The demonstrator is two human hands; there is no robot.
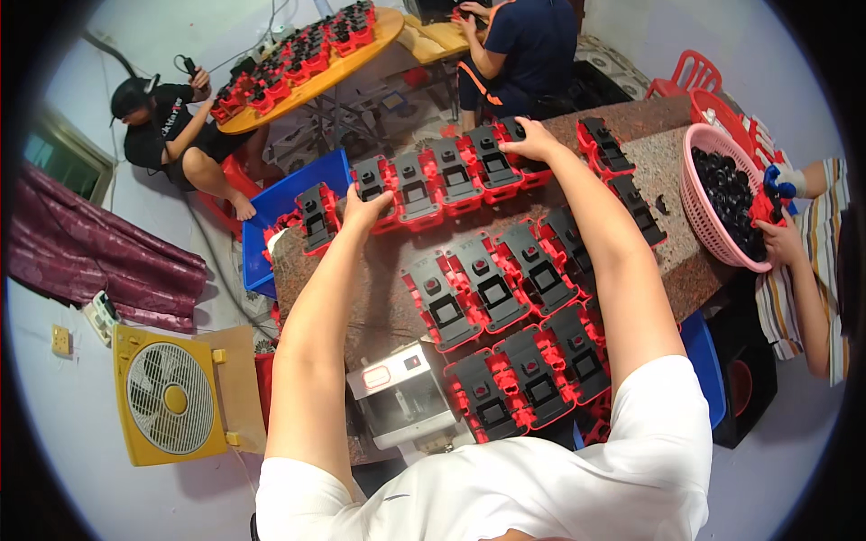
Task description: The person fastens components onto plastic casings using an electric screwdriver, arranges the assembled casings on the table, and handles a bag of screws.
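Across the far side of the stone-topped table, a row of red-and-black plastic housings (453, 178) stands side by side. My left hand (365, 212) grips the row's left end, thumb on the near side. At the other end, my right hand (532, 142) is closed round the last black-topped unit, so the row lies between both hands. One separate housing (316, 219) stands just left of my left hand. To the right of my right hand is another housing (605, 146). Nearer my body, more housings (494, 290) stand in two rows, partly hidden by my right arm.
A grey metal machine (406, 394) sits at the table's near left. Blue bins (255, 215) flank the table. On the right, a co-worker's hand (787, 242) holds a red part beside a pink basket (699, 203) of black parts. Two people work near a wooden table (383, 34).
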